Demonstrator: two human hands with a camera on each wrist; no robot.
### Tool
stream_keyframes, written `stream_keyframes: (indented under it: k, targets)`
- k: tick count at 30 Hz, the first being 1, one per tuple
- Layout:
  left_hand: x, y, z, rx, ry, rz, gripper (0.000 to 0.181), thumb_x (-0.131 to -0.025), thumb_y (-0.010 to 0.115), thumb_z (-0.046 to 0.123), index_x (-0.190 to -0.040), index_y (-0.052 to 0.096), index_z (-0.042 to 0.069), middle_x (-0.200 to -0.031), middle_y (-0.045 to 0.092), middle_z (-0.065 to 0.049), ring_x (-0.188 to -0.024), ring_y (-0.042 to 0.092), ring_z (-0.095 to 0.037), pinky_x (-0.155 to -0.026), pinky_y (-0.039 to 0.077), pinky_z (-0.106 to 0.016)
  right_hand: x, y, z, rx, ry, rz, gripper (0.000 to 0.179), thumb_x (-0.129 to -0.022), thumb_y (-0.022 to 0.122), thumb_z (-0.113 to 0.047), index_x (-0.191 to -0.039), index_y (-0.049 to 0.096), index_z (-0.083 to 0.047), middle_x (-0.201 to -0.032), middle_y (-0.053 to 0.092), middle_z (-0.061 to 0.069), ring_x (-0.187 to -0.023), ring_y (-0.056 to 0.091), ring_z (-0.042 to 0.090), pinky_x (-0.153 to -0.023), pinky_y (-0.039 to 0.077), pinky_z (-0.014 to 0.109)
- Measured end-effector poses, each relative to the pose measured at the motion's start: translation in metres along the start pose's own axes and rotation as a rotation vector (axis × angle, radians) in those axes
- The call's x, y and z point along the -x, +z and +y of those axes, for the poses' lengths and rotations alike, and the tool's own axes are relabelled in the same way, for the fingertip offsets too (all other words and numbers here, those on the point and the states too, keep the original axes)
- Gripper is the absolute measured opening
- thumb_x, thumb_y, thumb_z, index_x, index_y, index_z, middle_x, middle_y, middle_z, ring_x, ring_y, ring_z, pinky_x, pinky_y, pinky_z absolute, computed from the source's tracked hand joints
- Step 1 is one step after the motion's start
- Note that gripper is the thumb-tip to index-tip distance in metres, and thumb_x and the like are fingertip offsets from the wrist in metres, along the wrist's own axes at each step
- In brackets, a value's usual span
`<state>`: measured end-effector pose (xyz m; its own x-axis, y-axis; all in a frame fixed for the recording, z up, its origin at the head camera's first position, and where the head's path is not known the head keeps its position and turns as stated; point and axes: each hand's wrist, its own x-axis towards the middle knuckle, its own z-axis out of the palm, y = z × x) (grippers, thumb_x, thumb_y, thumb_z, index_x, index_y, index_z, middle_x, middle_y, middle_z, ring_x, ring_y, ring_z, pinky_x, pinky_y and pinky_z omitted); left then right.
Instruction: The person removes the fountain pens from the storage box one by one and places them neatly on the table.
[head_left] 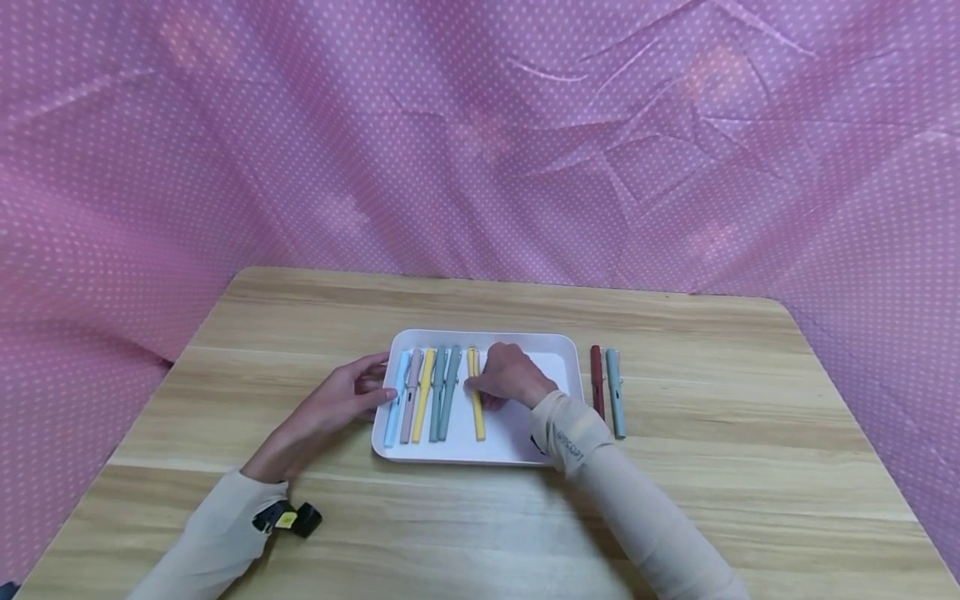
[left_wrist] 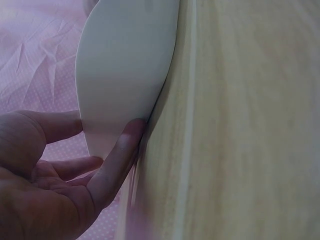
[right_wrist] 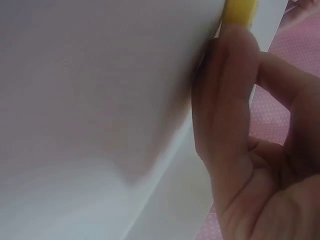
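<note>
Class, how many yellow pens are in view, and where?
2: one yellow pen lies third from the left in the white tray; another, farther right, is pinched by the right hand, which may hide more.

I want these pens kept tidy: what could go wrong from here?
The right hand might knock the two slim grey-green pens beside the slim yellow pen it pinches.
The left hand, gripping one side of the white rectangular tray, could jolt it and roll those pens.
The beige right sleeve might brush the slim dark red pen outside.
</note>
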<state>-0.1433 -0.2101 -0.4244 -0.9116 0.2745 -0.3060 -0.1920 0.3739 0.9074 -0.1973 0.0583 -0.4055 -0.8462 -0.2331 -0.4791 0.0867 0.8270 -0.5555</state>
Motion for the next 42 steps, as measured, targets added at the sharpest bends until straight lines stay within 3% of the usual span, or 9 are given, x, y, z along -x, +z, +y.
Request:
stream_keyframes:
  k: [7, 16, 25, 42]
  targets:
    - [0.0, 0.001, -0.001, 0.006, 0.004, 0.0, 0.075, -0.103, 0.066, 0.016, -0.164, 0.024, 0.006, -0.148, 0.05, -0.023, -0.131, 0.054, -0.038, -0.098, 0.06, -0.037, 0.005, -0.009, 0.004, -0.062, -0.005, 0.0, 0.029, -0.096, 0.077, -0.028, -0.079, 0.075, -0.004, -0.066, 0.073, 0.006, -0.061, 0.073, 0.016, -0.062, 0.059, 0.026]
    - [0.0, 0.002, -0.001, -0.005, -0.006, 0.009, 0.074, -0.103, 0.066, 0.016, -0.164, 0.025, 0.006, -0.148, 0.051, -0.022, -0.132, 0.054, -0.038, -0.099, 0.059, -0.037, 0.018, -0.021, 0.005, -0.138, -0.085, 0.051, 0.028, -0.095, 0.078, -0.026, -0.085, 0.075, 0.0, -0.067, 0.073, 0.007, -0.063, 0.074, 0.018, -0.065, 0.064, 0.033]
    - [0.0, 0.003, -0.002, -0.018, -0.001, 0.01, 0.076, -0.103, 0.067, 0.017, -0.164, 0.024, 0.005, -0.148, 0.051, -0.022, -0.133, 0.054, -0.038, -0.099, 0.059, -0.037, 0.028, -0.034, 0.003, -0.171, -0.086, 0.063, 0.027, -0.096, 0.078, -0.028, -0.084, 0.077, -0.003, -0.069, 0.073, 0.006, -0.07, 0.076, 0.022, -0.074, 0.066, 0.036]
    - [0.001, 0.002, 0.0, -0.013, -0.004, 0.012, 0.076, -0.103, 0.067, 0.018, -0.165, 0.024, 0.007, -0.149, 0.05, -0.022, -0.133, 0.053, -0.038, -0.099, 0.059, -0.037, 0.043, -0.054, 0.004, -0.243, -0.145, 0.123, 0.024, -0.096, 0.078, -0.026, -0.09, 0.08, -0.003, -0.073, 0.074, 0.007, -0.08, 0.077, 0.031, -0.076, 0.066, 0.04]
